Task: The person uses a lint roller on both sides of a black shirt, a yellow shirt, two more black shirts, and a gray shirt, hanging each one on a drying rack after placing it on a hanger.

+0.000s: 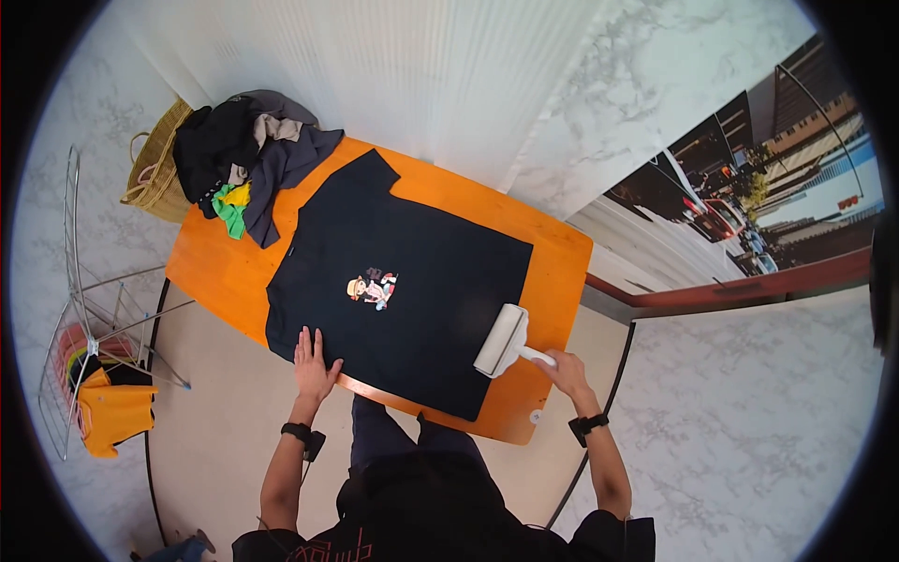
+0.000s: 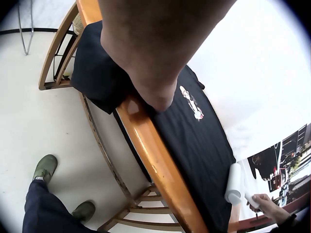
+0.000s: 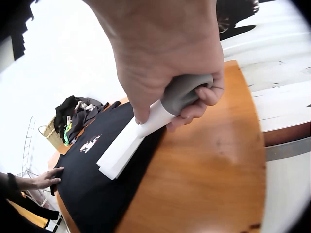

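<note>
A black T-shirt (image 1: 421, 253) with a small cartoon print (image 1: 373, 288) lies spread over an orange wooden table (image 1: 552, 309). My right hand (image 1: 567, 374) grips the handle of a white lint roller (image 1: 503, 341), fingers curled round its grey end in the right wrist view. The roller head lies over the shirt's hem at the right. My left hand (image 1: 316, 363) rests with extended fingers on the shirt's near left edge, by the sleeve. In the left wrist view, that sleeve hangs over the table edge, and my forearm hides part of the shirt.
A wicker basket (image 1: 159, 169) stands at the table's far left, a heap of clothes (image 1: 234, 140) spilling from it. A metal drying rack (image 1: 92, 345) with small garments, one an orange shirt (image 1: 114, 410), is on the left. Wooden bars (image 2: 150, 210) show below the table.
</note>
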`<state>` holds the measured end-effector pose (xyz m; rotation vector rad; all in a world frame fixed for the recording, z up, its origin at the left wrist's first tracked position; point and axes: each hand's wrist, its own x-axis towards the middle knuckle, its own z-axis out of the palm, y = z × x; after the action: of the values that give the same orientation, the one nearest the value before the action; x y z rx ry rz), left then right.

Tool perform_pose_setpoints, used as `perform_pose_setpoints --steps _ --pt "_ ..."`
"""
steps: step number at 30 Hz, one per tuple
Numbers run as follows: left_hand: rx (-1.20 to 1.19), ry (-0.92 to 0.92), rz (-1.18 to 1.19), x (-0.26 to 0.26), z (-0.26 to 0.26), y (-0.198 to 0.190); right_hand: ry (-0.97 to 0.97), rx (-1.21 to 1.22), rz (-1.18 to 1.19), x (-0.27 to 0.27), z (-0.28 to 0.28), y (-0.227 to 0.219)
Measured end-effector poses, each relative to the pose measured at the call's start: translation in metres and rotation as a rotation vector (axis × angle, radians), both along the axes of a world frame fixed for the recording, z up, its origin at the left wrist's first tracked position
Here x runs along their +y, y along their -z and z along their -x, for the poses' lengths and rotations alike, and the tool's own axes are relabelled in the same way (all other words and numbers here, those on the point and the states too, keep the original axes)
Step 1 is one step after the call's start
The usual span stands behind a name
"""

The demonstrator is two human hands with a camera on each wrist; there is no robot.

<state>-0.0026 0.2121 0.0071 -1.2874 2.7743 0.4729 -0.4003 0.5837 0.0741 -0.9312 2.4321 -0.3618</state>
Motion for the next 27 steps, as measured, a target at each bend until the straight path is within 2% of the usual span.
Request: perform_pose_setpoints --steps 5,9,11,13,14,16,22,27 --pt "-0.014 -0.017 -0.024 0.001 0.003 -0.006 0.083 0.000 -0.040 0.052 -0.004 -0.013" --pt "0.085 -0.047 0.026 0.011 0.002 -0.008 0.108 -0.007 0.021 0.036 -0.029 -0.027" --pt "0.091 -0.049 0.033 0.023 -0.001 -0.010 0.051 -0.014 0.049 0.002 -0.049 -0.023" --pt "0.128 0.085 0.057 0.034 -0.007 -0.008 -0.037 -0.032 0.115 -0.042 -0.071 -0.016" --pt "0.128 0.064 0.058 0.041 -0.008 -0.009 -0.085 -0.048 0.152 -0.067 -0.083 -0.008" --pt "0.211 0.167 0.029 0.055 -0.008 -0.012 -0.161 -0.034 0.210 -0.120 -0.109 0.008" --pt "0.277 0.112 -0.028 0.079 -0.013 0.001 -0.326 -0.032 0.250 -0.267 -0.185 0.030" --pt "0.281 0.103 -0.010 0.077 -0.017 0.005 -0.387 0.004 0.284 -0.361 -0.231 0.035"
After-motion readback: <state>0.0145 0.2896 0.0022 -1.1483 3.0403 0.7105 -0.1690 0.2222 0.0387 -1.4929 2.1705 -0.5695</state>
